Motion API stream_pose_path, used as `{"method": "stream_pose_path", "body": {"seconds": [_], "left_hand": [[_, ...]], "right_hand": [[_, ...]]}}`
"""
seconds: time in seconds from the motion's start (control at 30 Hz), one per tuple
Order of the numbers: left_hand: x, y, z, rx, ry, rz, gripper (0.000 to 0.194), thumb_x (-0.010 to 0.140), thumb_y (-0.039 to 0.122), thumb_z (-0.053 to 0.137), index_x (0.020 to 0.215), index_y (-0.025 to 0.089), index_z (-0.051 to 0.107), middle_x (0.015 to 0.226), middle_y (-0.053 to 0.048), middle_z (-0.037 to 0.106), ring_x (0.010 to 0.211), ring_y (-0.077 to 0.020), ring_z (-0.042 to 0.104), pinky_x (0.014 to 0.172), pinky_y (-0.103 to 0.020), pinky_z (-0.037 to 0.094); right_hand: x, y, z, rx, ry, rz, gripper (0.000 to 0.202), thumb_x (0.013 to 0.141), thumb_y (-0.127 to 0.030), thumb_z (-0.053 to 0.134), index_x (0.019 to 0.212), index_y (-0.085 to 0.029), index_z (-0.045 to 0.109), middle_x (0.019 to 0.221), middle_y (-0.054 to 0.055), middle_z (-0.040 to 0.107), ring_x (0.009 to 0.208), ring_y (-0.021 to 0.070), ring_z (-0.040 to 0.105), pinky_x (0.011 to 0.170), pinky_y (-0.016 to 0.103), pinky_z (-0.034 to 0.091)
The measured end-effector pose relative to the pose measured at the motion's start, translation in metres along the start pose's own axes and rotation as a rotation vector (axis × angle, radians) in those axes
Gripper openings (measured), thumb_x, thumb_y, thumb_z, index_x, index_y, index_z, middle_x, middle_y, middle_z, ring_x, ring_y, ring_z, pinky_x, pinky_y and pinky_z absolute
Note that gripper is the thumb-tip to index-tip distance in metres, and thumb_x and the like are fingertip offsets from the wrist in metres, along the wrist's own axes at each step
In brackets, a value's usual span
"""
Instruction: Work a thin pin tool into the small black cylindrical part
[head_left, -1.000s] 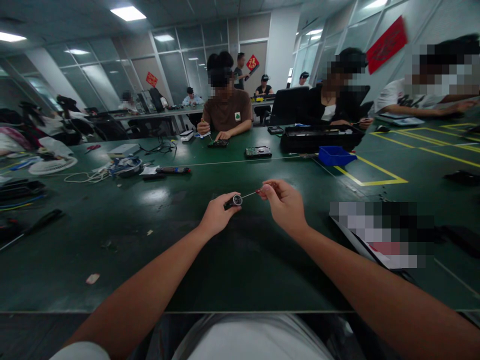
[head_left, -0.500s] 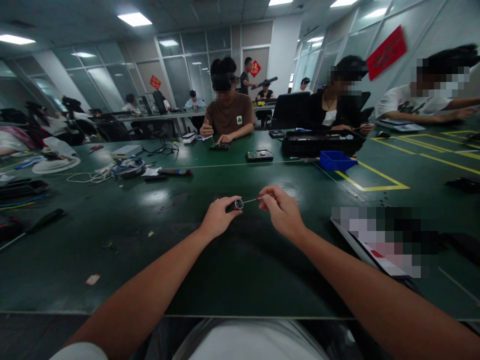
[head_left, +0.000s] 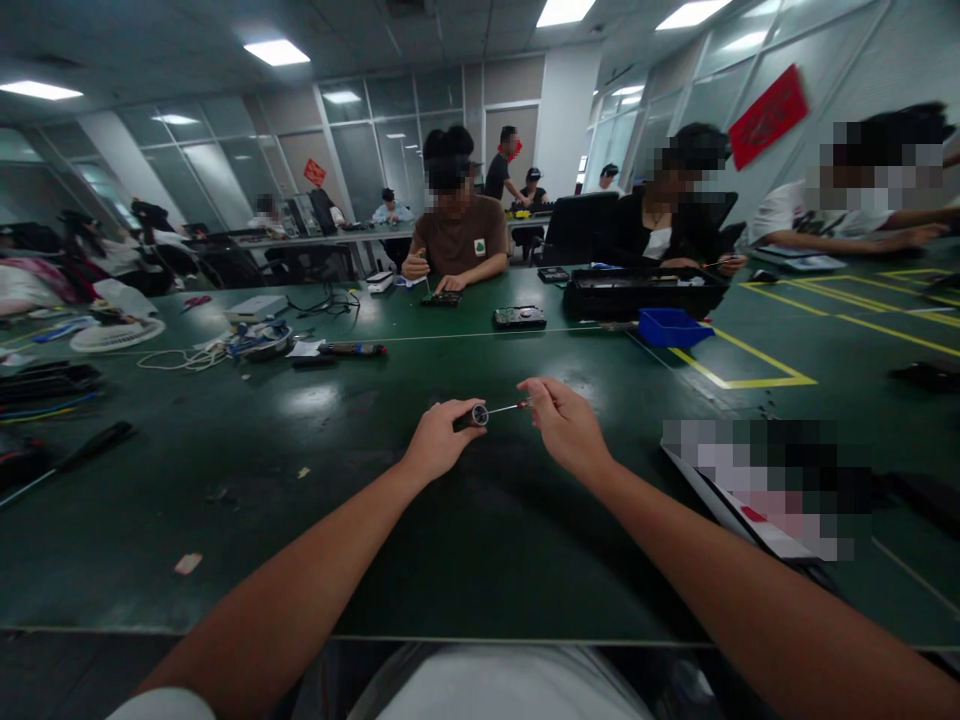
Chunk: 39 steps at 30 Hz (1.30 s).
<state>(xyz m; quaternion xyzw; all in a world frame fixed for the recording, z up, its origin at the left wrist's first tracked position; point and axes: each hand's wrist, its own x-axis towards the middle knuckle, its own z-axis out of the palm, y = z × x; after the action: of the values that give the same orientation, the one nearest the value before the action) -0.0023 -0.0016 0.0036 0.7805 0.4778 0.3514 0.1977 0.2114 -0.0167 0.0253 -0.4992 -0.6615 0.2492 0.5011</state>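
In the middle of the head view, my left hand is closed around a dark cylinder, whose round, pale-rimmed end faces right. My right hand pinches a small screwdriver by its red handle. The thin metal shaft runs left, and its tip meets or nearly meets the cylinder's round end; I cannot tell whether it sits in a screw. Both hands are above the green table. My fingers hide most of the cylinder and part of the screwdriver's handle.
A tablet-like white-edged thing, partly blurred out, lies right of my arm. Ahead are a blue tray, a hard drive and a long black casing. A long screwdriver lies far left. A person works across the table.
My right fingers have shifted on the screwdriver's handle, and more of its red part shows. The left hand keeps its hold on the cylinder. The whole view has moved slightly.
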Motion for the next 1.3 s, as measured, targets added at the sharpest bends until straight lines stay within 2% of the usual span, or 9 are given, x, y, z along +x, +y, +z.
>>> {"method": "stream_pose_path", "body": {"seconds": [0.13, 0.33, 0.53, 0.67, 0.83, 0.9, 0.97, 1.1, 1.3], "left_hand": [[0.000, 0.005, -0.001, 0.018, -0.020, -0.028, 0.041, 0.083, 0.023, 0.071, 0.124, 0.026, 0.068, 0.118, -0.006, 0.071, 0.111, -0.0255, 0.063, 0.109, -0.048, 0.038], [0.000, 0.010, -0.003, 0.043, -0.013, -0.047, 0.040, 0.084, 0.026, 0.070, 0.124, 0.026, 0.067, 0.114, -0.006, 0.072, 0.104, -0.0256, 0.063, 0.106, -0.049, 0.039], [-0.001, 0.010, 0.002, 0.065, -0.053, -0.018, 0.040, 0.085, 0.026, 0.071, 0.124, 0.025, 0.067, 0.117, -0.006, 0.071, 0.108, -0.0255, 0.063, 0.109, -0.051, 0.036], [0.000, 0.007, 0.003, 0.028, -0.016, -0.026, 0.039, 0.085, 0.025, 0.070, 0.124, 0.025, 0.067, 0.113, -0.006, 0.072, 0.107, -0.0242, 0.063, 0.107, -0.047, 0.040], [0.000, 0.009, 0.000, -0.028, 0.038, 0.003, 0.040, 0.085, 0.021, 0.070, 0.125, 0.023, 0.066, 0.119, -0.007, 0.070, 0.111, -0.0226, 0.063, 0.105, -0.042, 0.042], [0.000, 0.012, 0.000, -0.006, 0.068, 0.022, 0.040, 0.086, 0.021, 0.069, 0.125, 0.025, 0.066, 0.125, -0.007, 0.068, 0.119, -0.0236, 0.060, 0.112, -0.047, 0.035], [0.000, 0.013, 0.000, 0.031, 0.073, 0.021, 0.038, 0.087, 0.022, 0.069, 0.124, 0.027, 0.066, 0.128, -0.007, 0.067, 0.122, -0.0251, 0.058, 0.116, -0.055, 0.026], [0.001, 0.011, 0.001, 0.054, 0.038, 0.002, 0.038, 0.086, 0.022, 0.069, 0.124, 0.026, 0.066, 0.127, -0.008, 0.068, 0.121, -0.0259, 0.059, 0.116, -0.059, 0.023], [0.001, 0.011, -0.001, 0.061, 0.039, 0.006, 0.039, 0.084, 0.022, 0.071, 0.122, 0.027, 0.067, 0.125, -0.008, 0.068, 0.120, -0.0260, 0.059, 0.115, -0.058, 0.024]], "right_hand": [[0.001, 0.005, 0.004, 0.052, 0.043, 0.016, 0.033, 0.096, -0.042, 0.044, 0.117, -0.023, 0.060, 0.082, 0.003, 0.066, 0.070, 0.0184, 0.060, 0.066, 0.034, 0.048], [0.004, 0.012, 0.010, 0.319, 0.103, 0.050, 0.022, 0.090, -0.041, 0.053, 0.101, -0.022, 0.056, 0.083, 0.002, 0.065, 0.075, 0.0181, 0.062, 0.074, 0.035, 0.051], [0.001, 0.001, 0.008, 0.170, 0.099, 0.038, 0.032, 0.095, -0.050, 0.047, 0.088, -0.022, 0.059, 0.070, 0.001, 0.061, 0.060, 0.0157, 0.055, 0.060, 0.032, 0.046], [0.002, 0.003, 0.011, 0.239, 0.145, 0.035, 0.028, 0.092, -0.046, 0.051, 0.101, -0.021, 0.060, 0.081, 0.003, 0.067, 0.070, 0.0180, 0.061, 0.068, 0.034, 0.050], [0.011, 0.018, 0.014, 0.547, 0.160, 0.227, 0.028, 0.085, -0.050, 0.059, 0.087, -0.022, 0.060, 0.075, 0.003, 0.065, 0.067, 0.0182, 0.062, 0.072, 0.039, 0.056], [0.015, 0.024, 0.013, 0.686, 0.075, 0.374, 0.029, 0.086, -0.051, 0.056, 0.078, -0.023, 0.057, 0.064, 0.001, 0.058, 0.055, 0.0170, 0.057, 0.070, 0.043, 0.058], [0.018, 0.027, 0.012, 0.748, 0.075, 0.425, 0.028, 0.086, -0.049, 0.057, 0.075, -0.023, 0.055, 0.060, 0.000, 0.055, 0.051, 0.0160, 0.054, 0.069, 0.043, 0.059], [0.018, 0.029, 0.013, 0.649, 0.161, 0.322, 0.029, 0.084, -0.052, 0.059, 0.081, -0.024, 0.056, 0.067, 0.002, 0.061, 0.059, 0.0175, 0.059, 0.066, 0.040, 0.059], [0.013, 0.020, 0.012, 0.447, 0.188, 0.198, 0.029, 0.087, -0.052, 0.054, 0.086, -0.023, 0.057, 0.076, 0.003, 0.066, 0.067, 0.0172, 0.063, 0.066, 0.035, 0.056]]}}
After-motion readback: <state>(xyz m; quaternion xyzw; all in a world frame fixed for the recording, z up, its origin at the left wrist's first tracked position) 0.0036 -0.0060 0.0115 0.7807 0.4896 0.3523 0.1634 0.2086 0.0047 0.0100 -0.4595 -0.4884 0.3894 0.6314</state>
